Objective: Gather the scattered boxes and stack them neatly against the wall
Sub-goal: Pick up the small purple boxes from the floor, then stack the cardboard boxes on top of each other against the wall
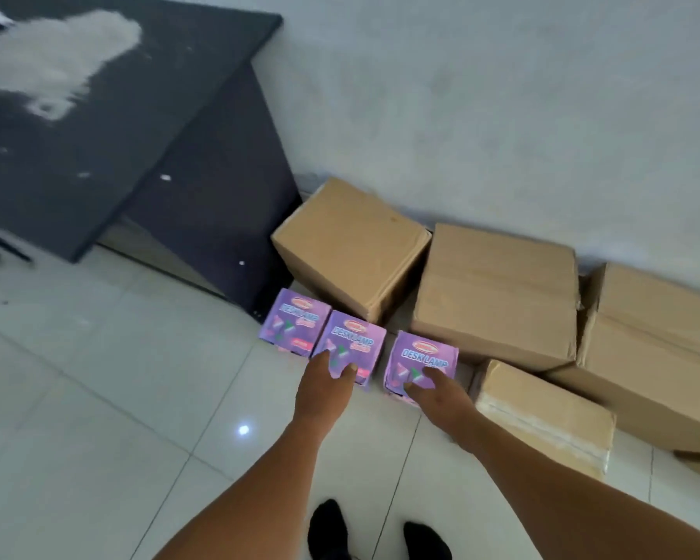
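— Purple lamp boxes (350,343), where?
— Three on the floor (98,418) before cartons (498,293) lining the wall (502,115). Left hand (324,392) grips the middle, right hand (441,392) the right one; fingers part hidden.
— Room?
— Open tiles leftward.

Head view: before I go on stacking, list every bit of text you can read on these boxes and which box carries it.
"DESK LAMP": right purple box, under the right hand.
"DESK LAMP": middle purple box, under the left hand.
"DESK LAMP", blurred but legible: left purple box.
Red oval logo and small script on each purple box: too blurred to read.
Brown cartons: no print visible.
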